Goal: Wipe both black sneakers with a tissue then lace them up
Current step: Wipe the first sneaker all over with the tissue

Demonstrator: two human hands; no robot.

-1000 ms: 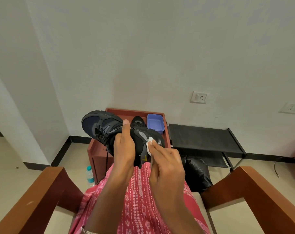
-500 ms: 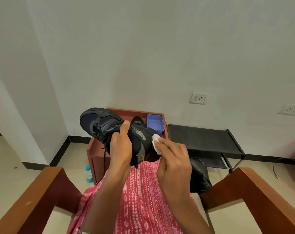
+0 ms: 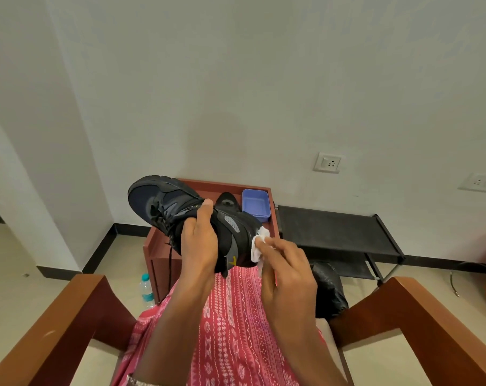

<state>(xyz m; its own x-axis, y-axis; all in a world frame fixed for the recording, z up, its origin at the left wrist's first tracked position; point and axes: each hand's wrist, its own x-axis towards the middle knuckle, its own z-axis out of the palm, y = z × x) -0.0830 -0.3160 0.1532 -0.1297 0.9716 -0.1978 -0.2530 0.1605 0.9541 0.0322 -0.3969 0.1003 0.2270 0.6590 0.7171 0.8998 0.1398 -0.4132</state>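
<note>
Our left hand (image 3: 198, 243) still grips the black sneaker (image 3: 164, 201) round its middle above our lap (image 3: 236, 316), fingers curled, while our right hand (image 3: 286, 271) pinches the crumpled white tissue (image 3: 260, 243), now slid slightly lower on the heel at the shoe's 4 o'clock. Toward 12 o'clock the shoe half hides the second sneaker (image 3: 227, 200) beside a smooth blue tray (image 3: 255, 204) on a red wooden table (image 3: 225, 184), a black rack (image 3: 333, 229) at 3 o'clock

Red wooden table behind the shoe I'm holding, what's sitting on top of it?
On the red wooden table, a blue tray sits at the right, part of a second black sneaker beside it. The held sneaker and left hand cover the rest of the top.
</note>
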